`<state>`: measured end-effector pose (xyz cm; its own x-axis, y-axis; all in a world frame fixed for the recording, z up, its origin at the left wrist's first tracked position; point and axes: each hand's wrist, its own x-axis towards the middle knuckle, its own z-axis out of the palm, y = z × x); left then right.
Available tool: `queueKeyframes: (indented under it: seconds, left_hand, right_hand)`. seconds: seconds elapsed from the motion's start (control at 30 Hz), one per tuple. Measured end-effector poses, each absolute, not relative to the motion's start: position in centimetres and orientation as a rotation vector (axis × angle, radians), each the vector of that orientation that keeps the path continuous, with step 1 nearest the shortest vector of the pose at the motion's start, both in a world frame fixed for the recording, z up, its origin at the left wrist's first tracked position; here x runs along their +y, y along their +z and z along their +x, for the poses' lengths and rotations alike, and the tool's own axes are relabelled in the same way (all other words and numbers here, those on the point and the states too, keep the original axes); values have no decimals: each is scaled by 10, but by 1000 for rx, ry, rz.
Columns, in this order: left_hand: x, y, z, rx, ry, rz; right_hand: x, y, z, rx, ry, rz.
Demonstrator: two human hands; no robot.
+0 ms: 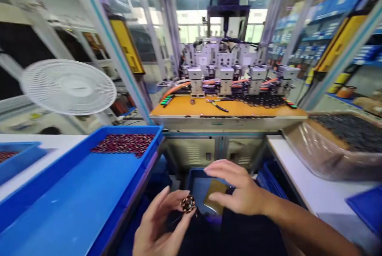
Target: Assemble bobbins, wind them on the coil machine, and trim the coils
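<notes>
Between the thumb and fingers of my left hand (164, 224) is a small round motor stator (188, 204) with copper windings, its ringed face turned up towards me. Thin wire ends seem to stick out below it. To the right, my right hand (235, 188) hangs in the air with thumb and fingers apart and nothing between them. Beneath both hands, a blue bin (195, 176) with a yellowish flat piece (215, 196) in it shows low down, partly covered by my hands and dark clothing.
On the left stands a long blue tray (74, 192) with rows of red-and-copper parts (123, 144) at its far end. Ahead, a machine's orange worktable (179, 106) carries pliers (217, 105) and several dark round parts (259, 100). At right is a plastic-lined box (322, 156) of dark pieces.
</notes>
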<state>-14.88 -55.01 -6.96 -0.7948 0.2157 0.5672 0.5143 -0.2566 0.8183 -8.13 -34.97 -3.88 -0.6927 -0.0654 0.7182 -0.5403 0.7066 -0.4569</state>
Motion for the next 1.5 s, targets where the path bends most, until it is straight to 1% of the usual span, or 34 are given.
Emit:
queueKeyframes:
  seconds: [0.1, 0.23, 0.4, 0.47, 0.57, 0.63, 0.7, 0.8, 0.87, 0.93, 1.07, 1.2, 1.27, 1.3, 1.4, 1.5]
  left_hand:
    - [-548, -74, -148, -1775, -2094, -1131]
    - [-551, -89, -149, -1843, -1924, -1248]
    - [-559, -98, -154, -1974, -1395, -1361]
    - [-559, -97, -154, -1948, -1345, -1375]
    - [-558, -96, -152, -1900, -1500, -1365]
    - [-555, -93, -149, -1899, -1664, -1327]
    - [-552, -90, -146, -1859, -1849, -1261]
    - [-547, -83, -142, -1818, -2107, -1123]
    - [-544, -78, -139, -1862, -2256, -1006]
    - [-540, -73, -134, -1919, -2414, -824]
    - [-533, -62, -123, -1955, -2655, -481]
    - [-533, -58, -122, -1911, -2712, -421]
    - [-536, -60, -126, -1903, -2693, -494]
    - [-537, -61, -127, -1905, -2678, -561]
    - [-538, -66, -125, -1893, -2615, -770]
    - [-534, -66, -112, -1870, -2539, -887]
  right_hand:
    - [-359, -34, -72, -2169, 947, 521]
    - [-370, -33, -63, -2201, 897, 490]
    - [-383, -34, -62, -2348, 909, 341]
    - [-384, -35, -63, -2381, 937, 331]
    - [-381, -35, -65, -2373, 967, 382]
    - [-379, -35, -65, -2339, 1056, 412]
    - [-377, -35, -65, -2254, 1263, 442]
    - [-377, -37, -63, -2008, 1673, 462]
    - [-379, -40, -61, -1872, 1841, 416]
    - [-381, -41, -58, -1832, 1877, 361]
    - [-385, -39, -49, -1903, 1751, 410]
    - [-374, -31, -31, -2093, 1688, 700]
    - [-363, -28, -23, -2162, 1790, 857]
    - [-357, -28, -21, -2132, 1852, 852]
    - [-348, -32, -24, -1941, 1882, 466]
    - [-354, -43, -37, -1940, 1919, 118]
